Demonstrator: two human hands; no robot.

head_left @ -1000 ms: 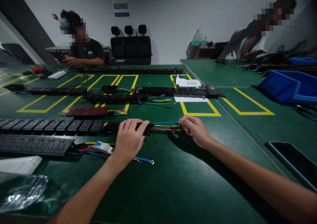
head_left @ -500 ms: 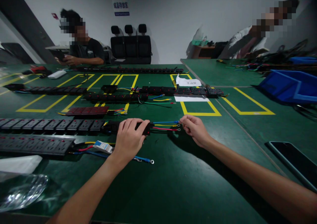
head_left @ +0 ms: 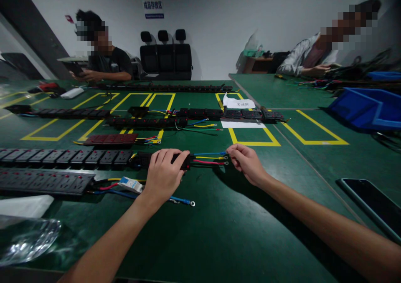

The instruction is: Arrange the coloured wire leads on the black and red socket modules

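My left hand is wrapped over the black end module of a long black socket strip, its fingers closed on it. Blue, yellow and red wires with ring terminals come out of the module's right end. My right hand pinches the end of the blue wire, its fingertips hiding that terminal. The red wire and the yellow wire hang free just below it. Nearer me lies a second socket strip. Its wires run by a white-and-blue breaker, and a blue lead ends in a ring terminal.
More socket strips and a dark red strip lie farther back on the green table. A blue bin and a phone are on the right. Clear plastic lies front left. Two people sit across the table.
My hands and the strip have hardly moved. At the far right, the other person's arm and hand have come into clearer view over the table.
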